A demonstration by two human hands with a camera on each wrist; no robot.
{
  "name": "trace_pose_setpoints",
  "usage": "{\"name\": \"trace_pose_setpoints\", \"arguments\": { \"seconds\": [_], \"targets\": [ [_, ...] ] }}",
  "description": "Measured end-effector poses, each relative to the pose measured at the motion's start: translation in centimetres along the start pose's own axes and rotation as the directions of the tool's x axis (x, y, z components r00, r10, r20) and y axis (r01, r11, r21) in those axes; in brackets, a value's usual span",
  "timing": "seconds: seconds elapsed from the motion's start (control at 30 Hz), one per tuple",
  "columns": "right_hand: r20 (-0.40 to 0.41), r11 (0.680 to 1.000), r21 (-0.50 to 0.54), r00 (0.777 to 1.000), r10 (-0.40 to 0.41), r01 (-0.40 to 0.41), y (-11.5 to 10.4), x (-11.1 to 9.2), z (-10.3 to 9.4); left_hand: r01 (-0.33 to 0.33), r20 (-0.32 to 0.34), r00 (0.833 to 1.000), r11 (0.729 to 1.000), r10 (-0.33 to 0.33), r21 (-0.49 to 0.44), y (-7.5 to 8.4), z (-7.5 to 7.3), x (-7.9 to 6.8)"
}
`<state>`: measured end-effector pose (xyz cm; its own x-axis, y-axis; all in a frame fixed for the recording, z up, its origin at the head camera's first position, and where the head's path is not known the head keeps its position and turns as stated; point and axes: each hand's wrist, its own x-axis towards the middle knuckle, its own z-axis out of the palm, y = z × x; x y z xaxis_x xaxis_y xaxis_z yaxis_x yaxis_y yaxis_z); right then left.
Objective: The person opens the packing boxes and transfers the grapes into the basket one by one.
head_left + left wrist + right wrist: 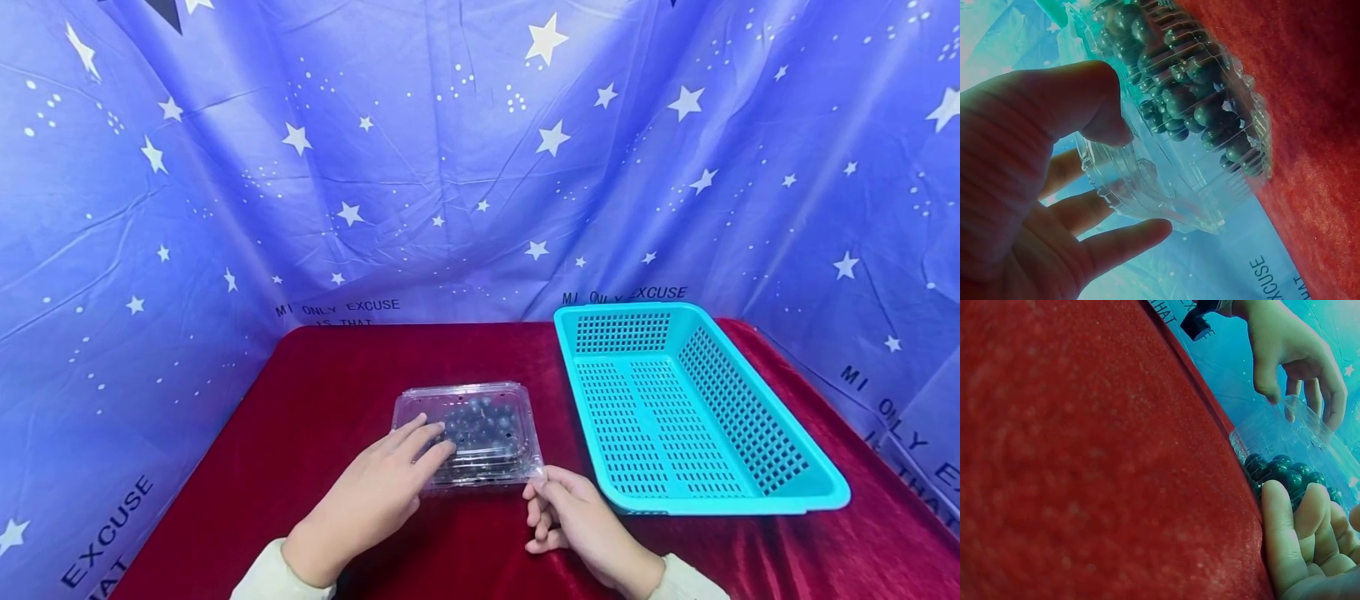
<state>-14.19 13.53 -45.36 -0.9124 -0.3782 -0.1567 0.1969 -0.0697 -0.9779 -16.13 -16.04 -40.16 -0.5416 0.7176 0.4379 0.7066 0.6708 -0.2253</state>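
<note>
A clear plastic clamshell box (487, 425) of dark blueberries (480, 418) lies shut on the red tablecloth (322, 392), near its middle. My left hand (420, 450) rests on the left part of the lid with straight fingers. In the left wrist view its thumb (1094, 100) touches the box (1197, 106) at the side. My right hand (543, 487) pinches the box's near right corner with curled fingers. In the right wrist view those fingers (1300, 531) lie against the box (1285, 469), with the left hand (1297, 356) above it.
A turquoise perforated basket (750, 500) with nothing in it stands right of the box, close to my right hand. A blue star-printed cloth (450, 167) walls the table at the back and both sides. Bare red cloth lies left of the box.
</note>
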Motion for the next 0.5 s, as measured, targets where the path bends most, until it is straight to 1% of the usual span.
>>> {"name": "trace_pose_setpoints", "arguments": {
  "seconds": [0.3,0.5],
  "targets": [
    [0.003,1.000,-0.002,1.000,0.000,0.000,0.03,0.02,-0.01,-0.007,0.034,0.999,1.000,0.008,-0.013,-0.08,-0.55,0.22],
    [0.005,1.000,-0.001,1.000,0.002,-0.002,-0.03,0.00,0.03,-0.002,0.051,0.999,1.000,0.003,-0.023,-0.17,-0.65,0.29]
  ]
}}
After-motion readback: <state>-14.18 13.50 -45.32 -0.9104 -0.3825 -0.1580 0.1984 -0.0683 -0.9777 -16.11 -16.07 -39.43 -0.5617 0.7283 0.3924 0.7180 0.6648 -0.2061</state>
